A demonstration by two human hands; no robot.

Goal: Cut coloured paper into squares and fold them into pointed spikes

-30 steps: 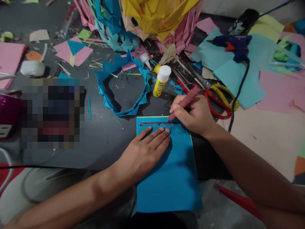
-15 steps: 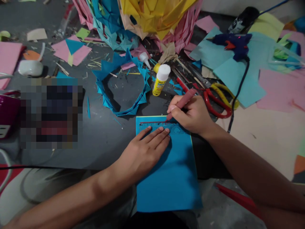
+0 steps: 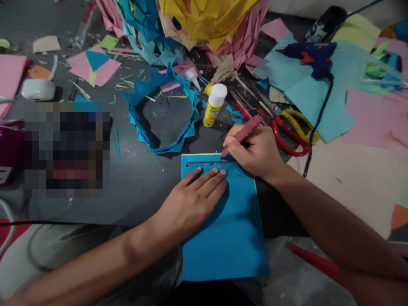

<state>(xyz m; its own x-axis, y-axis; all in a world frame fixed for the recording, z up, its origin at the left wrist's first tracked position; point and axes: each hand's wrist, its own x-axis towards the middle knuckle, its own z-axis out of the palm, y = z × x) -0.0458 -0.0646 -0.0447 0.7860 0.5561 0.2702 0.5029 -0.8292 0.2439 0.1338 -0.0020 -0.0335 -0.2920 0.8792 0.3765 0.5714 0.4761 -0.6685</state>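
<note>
Blue paper (image 3: pixel 223 242) in front of you, near end seemingly past the table's (image 3: pixel 137 191) edge. Your left hand (image 3: pixel 194 199) lies open, fingers flat on the clear ruler (image 3: pixel 192 167) near the paper's far edge, likely so it can't slip. Your right hand (image 3: pixel 263 148) is closed round a red pen (image 3: pixel 245 129), slanted, tip by the ruler's far edge, probably for guidance. Beyond: folded blue ring (image 3: pixel 145 91), upright glue stick (image 3: pixel 215 106). Red-handled scissors (image 3: pixel 276 131) crowd your right knuckles. Farther: glue gun (image 3: pixel 314 54), yellow folded paper (image 3: pixel 207 21).
</note>
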